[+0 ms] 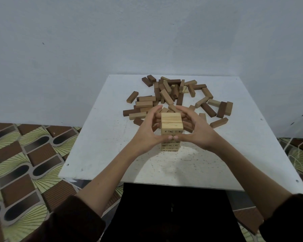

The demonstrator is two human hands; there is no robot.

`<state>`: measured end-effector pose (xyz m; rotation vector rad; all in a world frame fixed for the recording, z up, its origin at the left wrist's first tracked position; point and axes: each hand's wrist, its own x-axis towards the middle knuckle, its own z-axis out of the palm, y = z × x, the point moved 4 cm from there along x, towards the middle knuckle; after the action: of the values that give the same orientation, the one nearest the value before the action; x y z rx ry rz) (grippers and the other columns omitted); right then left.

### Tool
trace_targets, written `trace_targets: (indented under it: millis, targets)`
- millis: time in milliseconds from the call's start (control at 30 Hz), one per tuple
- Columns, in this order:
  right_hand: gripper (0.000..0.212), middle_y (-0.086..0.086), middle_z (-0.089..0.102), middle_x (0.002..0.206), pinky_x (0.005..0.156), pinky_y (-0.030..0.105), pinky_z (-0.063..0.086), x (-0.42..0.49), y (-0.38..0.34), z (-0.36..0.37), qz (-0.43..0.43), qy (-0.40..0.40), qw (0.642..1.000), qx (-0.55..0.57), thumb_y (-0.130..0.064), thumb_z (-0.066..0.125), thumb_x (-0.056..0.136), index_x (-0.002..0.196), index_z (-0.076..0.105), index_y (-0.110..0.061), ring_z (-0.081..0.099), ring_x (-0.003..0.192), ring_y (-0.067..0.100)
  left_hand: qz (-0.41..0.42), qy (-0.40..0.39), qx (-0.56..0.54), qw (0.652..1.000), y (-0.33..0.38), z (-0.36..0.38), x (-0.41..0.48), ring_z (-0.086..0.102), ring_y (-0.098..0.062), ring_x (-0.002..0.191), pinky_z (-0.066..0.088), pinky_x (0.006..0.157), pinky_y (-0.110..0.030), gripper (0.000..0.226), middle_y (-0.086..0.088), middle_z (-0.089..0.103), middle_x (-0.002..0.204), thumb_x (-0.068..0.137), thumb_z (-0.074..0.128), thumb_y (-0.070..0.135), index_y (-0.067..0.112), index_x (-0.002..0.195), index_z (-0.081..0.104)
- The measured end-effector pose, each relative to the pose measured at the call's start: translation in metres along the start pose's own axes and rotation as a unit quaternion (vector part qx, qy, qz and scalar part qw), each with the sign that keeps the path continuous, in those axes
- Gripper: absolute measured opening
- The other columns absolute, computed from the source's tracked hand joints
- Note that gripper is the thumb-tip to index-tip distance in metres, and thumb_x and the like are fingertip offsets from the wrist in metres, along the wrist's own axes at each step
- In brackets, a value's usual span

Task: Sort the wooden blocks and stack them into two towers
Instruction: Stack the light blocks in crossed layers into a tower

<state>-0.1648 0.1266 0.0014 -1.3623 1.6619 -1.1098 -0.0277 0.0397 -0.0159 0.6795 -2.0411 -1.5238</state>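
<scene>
Dark sleeves frame the view, with bare forearms reaching over the near edge of the white surface. The light-wood tower stands upright mid-surface, its top blocks lying left to right, with bare room near and to both sides. The left hand and right hand cup it, fingers curled round its upper layers and thumbs meeting on the near face. Just beyond lies the loose pile of blocks.

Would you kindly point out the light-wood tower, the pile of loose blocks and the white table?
light-wood tower (172, 120): head view, on its top face.
pile of loose blocks (166, 96): head view, on a tan block atop the heap.
white table (98, 145): head view, on its bare left part.
</scene>
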Motion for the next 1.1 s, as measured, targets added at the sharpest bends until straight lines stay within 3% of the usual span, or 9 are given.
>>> trace_targets:
  millis: [300,367,500,667,800,1000,1100]
  targets:
    - [0.090,-0.007,0.050,0.125,0.106,0.027,0.040,0.001,0.000,-0.001,-0.001,-0.009,1.000,0.005,-0.005,0.079,0.070,0.144,0.030,-0.022,0.047,0.124,0.011,-0.002,-0.007,-0.011,1.000,0.000,-0.001,-0.001,0.053,-0.006,0.116,0.041,0.102,-0.024,0.098,0.007,0.054,0.117,0.069,0.081,0.004,0.015,0.147,0.022]
    - [0.089,-0.007,0.050,0.124,0.106,0.023,0.038,0.001,-0.002,-0.003,-0.009,-0.005,1.000,0.011,-0.006,0.080,0.069,0.141,0.031,-0.025,0.047,0.125,0.010,0.000,-0.003,-0.015,1.000,0.002,-0.002,-0.001,0.052,-0.007,0.119,0.040,0.106,-0.030,0.102,0.006,0.054,0.122,0.066,0.084,0.014,0.017,0.147,0.022]
    - [0.084,-0.010,0.052,0.119,0.112,0.028,0.031,0.002,-0.006,-0.006,-0.020,0.000,1.000,0.005,-0.008,0.079,0.071,0.136,0.032,-0.032,0.047,0.121,0.002,0.004,0.009,-0.021,1.000,0.006,-0.005,-0.002,0.051,-0.011,0.122,0.037,0.109,-0.042,0.103,0.003,0.054,0.126,0.061,0.081,0.031,0.020,0.146,0.024]
    - [0.085,-0.004,0.053,0.121,0.110,0.026,0.033,0.003,-0.005,-0.005,-0.015,-0.005,1.000,0.008,-0.008,0.079,0.071,0.139,0.033,-0.031,0.048,0.122,0.006,0.001,0.011,-0.017,1.000,0.005,-0.004,0.000,0.053,-0.010,0.118,0.039,0.108,-0.041,0.097,0.002,0.056,0.123,0.066,0.080,0.017,0.019,0.145,0.024]
    - [0.085,-0.001,0.053,0.121,0.103,0.011,0.034,0.004,-0.006,-0.005,-0.018,-0.006,1.000,0.005,-0.007,0.078,0.072,0.141,0.032,-0.026,0.049,0.119,0.002,0.002,0.013,-0.023,1.000,0.005,-0.004,0.000,0.054,-0.010,0.117,0.041,0.107,-0.037,0.097,-0.001,0.056,0.123,0.066,0.079,0.014,0.017,0.145,0.024]
    - [0.083,-0.001,0.053,0.119,0.101,0.009,0.035,0.003,-0.008,-0.004,-0.021,-0.004,1.000,-0.001,-0.007,0.077,0.074,0.141,0.032,-0.026,0.051,0.113,-0.004,0.006,0.013,-0.027,1.000,0.004,-0.004,0.000,0.054,-0.011,0.117,0.041,0.106,-0.036,0.097,-0.002,0.055,0.125,0.065,0.080,0.014,0.018,0.145,0.024]
    - [0.083,0.001,0.052,0.122,0.104,0.020,0.038,0.001,-0.009,-0.004,-0.019,-0.001,1.000,0.010,-0.004,0.076,0.074,0.141,0.032,-0.025,0.052,0.116,0.003,0.005,0.015,-0.028,0.999,0.004,-0.004,0.001,0.054,-0.011,0.117,0.040,0.107,-0.037,0.097,-0.002,0.056,0.124,0.065,0.080,0.014,0.019,0.145,0.025]
